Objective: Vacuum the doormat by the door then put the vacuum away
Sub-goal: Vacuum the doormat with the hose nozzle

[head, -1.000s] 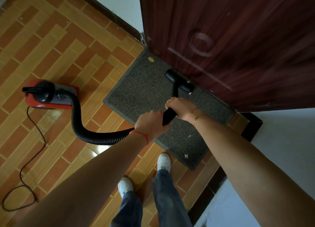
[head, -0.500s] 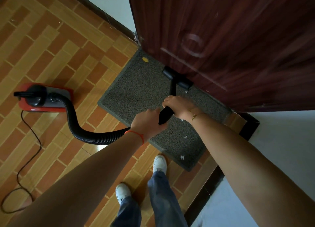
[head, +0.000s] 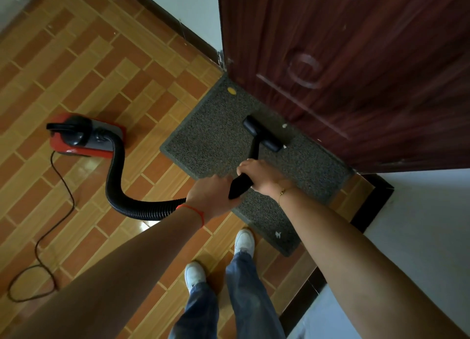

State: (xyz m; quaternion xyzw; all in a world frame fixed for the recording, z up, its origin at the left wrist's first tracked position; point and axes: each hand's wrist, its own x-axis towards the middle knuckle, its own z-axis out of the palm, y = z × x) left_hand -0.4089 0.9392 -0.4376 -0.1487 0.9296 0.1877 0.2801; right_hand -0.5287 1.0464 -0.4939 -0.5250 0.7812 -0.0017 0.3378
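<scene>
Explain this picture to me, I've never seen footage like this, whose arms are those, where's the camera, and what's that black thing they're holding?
The camera is worn on a person's head and looks down, so the two arms are the wearer's own. The left hand and the right hand both grip a black wand. Its nozzle rests on a grey doormat in front of a dark wooden door. A ribbed hose runs from the wand to a red vacuum cleaner standing on the tiled floor, with its power cord trailing behind. White scraps lie on the mat. Below are the wearer's white shoes.
</scene>
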